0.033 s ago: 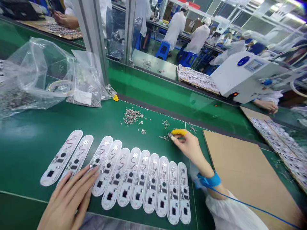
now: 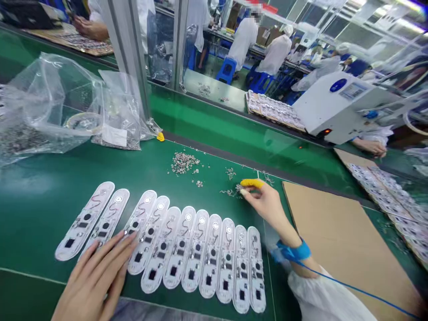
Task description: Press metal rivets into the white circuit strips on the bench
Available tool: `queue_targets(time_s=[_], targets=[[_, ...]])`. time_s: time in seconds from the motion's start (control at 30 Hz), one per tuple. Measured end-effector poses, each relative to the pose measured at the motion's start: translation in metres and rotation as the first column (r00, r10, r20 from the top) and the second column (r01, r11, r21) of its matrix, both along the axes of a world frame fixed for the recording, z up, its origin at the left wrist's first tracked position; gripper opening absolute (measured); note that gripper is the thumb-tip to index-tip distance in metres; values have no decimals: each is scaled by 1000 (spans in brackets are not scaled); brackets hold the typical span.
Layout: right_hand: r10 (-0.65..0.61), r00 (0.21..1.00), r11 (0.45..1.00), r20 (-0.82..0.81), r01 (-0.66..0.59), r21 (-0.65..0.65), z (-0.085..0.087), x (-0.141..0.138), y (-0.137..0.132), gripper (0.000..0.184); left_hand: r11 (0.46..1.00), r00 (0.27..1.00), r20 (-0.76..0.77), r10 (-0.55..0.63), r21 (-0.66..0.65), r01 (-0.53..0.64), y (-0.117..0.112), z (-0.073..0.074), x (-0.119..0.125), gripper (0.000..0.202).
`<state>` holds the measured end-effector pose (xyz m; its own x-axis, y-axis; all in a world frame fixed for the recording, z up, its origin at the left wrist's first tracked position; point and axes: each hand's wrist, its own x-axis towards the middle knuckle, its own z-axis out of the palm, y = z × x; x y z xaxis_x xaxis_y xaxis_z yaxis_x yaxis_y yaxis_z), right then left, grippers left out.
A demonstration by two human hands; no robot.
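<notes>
My left hand point(image 2: 96, 272) lies with its fingers stretched out over the lower part of a white oval casing point(image 2: 142, 209) that carries a circuit board, wires and black parts. Several more such casings point(image 2: 189, 249) stand side by side in a slanting row, and two more point(image 2: 85, 220) lie to the left. My right hand point(image 2: 262, 196), a yellow finger cot on one finger and a blue wrist strap on the arm, has thumb and forefinger drawn together at a small heap of tiny metal parts point(image 2: 230, 192). Whatever sits between those fingertips is too small to make out.
A larger heap of tiny metal parts point(image 2: 183, 162) lies mid-table. Clear plastic bags point(image 2: 50, 102) of parts stand by a metal post point(image 2: 129, 53) at left. A cardboard sheet point(image 2: 341, 240) lies at right, beyond the blue cord. Co-workers' hands point(image 2: 369, 146) show past the divider.
My right hand has shifted slightly right at the small heap of metal parts. My left hand stays over the casing.
</notes>
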<state>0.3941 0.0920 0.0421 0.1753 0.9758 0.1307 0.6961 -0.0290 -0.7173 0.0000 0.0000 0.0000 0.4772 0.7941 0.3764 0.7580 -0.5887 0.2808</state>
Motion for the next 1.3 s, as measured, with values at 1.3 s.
queue_targets(time_s=[1.3], targets=[[471,675,745,-568,-649,-154,82,-147,-54,21,744,553,793,258,-528,410,-9,60,69,31]])
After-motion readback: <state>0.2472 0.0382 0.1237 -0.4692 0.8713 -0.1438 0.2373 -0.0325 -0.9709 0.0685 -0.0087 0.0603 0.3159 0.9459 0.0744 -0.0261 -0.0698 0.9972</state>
